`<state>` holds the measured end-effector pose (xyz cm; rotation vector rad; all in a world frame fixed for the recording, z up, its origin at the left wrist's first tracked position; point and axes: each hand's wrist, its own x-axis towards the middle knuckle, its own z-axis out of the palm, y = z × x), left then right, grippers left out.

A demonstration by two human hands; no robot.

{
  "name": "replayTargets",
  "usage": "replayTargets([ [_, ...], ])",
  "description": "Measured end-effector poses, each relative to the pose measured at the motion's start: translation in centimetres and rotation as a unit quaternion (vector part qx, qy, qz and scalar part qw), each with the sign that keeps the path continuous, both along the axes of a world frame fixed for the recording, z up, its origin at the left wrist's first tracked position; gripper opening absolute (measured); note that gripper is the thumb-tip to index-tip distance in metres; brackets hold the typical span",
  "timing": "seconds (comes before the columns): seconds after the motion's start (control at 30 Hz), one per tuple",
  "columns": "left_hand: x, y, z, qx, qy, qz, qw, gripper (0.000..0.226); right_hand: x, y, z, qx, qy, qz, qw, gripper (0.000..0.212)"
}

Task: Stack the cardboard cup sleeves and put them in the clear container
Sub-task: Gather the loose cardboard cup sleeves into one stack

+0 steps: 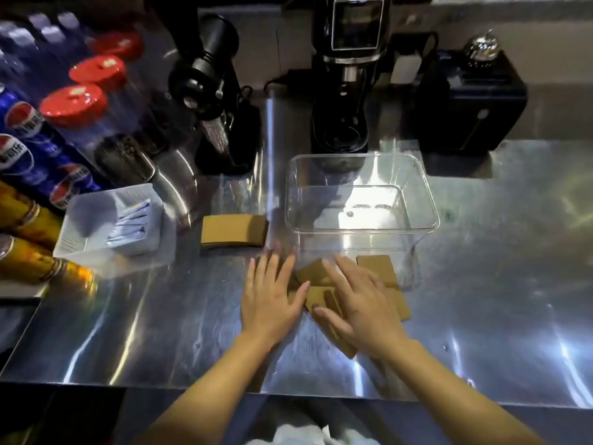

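Several flat brown cardboard cup sleeves (378, 268) lie scattered on the steel counter just in front of the clear container (426, 200), which stands empty. My left hand (271, 293) rests flat on the left edge of the pile, fingers spread. My right hand (359, 303) lies palm down over the middle of the pile, fingers apart, covering part of the sleeves. One more sleeve (232, 231) lies alone to the left of the container, apart from both hands.
A white basket (83, 226) with paper packets sits at the left, next to cans and red-lidded jars (75, 104). Two black coffee grinders (345, 91) and a dark box (470, 101) stand behind the container. The counter's front edge (224, 388) is near me.
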<state>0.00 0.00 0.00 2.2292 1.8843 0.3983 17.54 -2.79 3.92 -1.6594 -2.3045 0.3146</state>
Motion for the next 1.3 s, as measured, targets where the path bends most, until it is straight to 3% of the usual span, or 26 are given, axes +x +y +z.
replayTargets([
  [0.13, -0.4, -0.6, -1.3, -0.014, 0.018, -0.004, 1.000, 0.060, 0.2, -0.8, -2.3, -0.094, -0.016, 0.010, 0.995, 0.077],
  [0.3, -0.4, -0.8, -1.9, -0.012, 0.022, -0.006, 1.000, 0.062, 0.1, -0.8, -2.8, -0.082, -0.036, 0.025, 0.996, 0.073],
  [0.47, -0.5, -0.8, -1.9, -0.020, 0.000, -0.006, 1.000, 0.064, -0.3, -0.1, -2.4, -0.075, -0.011, 0.009, 0.997, 0.062],
  [0.6, -0.7, -0.6, -1.5, -0.025, -0.022, -0.008, 0.999, 0.068, -0.4, 0.7, -2.0, -0.112, 0.046, -0.029, 0.992, 0.068],
  [0.73, -0.3, -0.4, -0.1, -0.018, -0.095, 0.023, 0.995, 0.058, -0.4, 1.3, -1.6, -0.142, 0.114, -0.075, 0.980, 0.072],
  [0.87, 0.4, -0.7, 2.1, -0.023, -0.244, 0.059, 0.968, 0.045, -0.7, 1.3, -0.9, -0.133, 0.208, -0.100, 0.964, 0.070],
  [0.97, 1.7, -1.2, 3.8, -0.115, -0.405, 0.046, 0.906, 0.036, -1.2, 1.4, -0.2, -0.141, 0.303, -0.099, 0.937, 0.066],
  [1.0, 2.2, -1.3, 4.3, -0.158, -0.483, 0.056, 0.859, 0.034, -1.4, 1.3, 0.0, -0.147, 0.337, -0.093, 0.925, 0.064],
  [1.1, 3.3, -1.2, 4.8, -0.265, -0.689, 0.100, 0.667, 0.025, -2.2, 1.0, 0.6, -0.150, 0.393, -0.074, 0.904, 0.061],
  [1.13, 3.6, -1.2, 4.7, -0.277, -0.712, 0.111, 0.636, 0.022, -2.4, 0.9, 0.7, -0.150, 0.400, -0.069, 0.902, 0.061],
  [1.3, 4.3, -0.9, 4.4, -0.283, -0.747, 0.155, 0.581, 0.022, -2.4, 0.8, 0.4, -0.134, 0.398, -0.064, 0.905, 0.054],
])
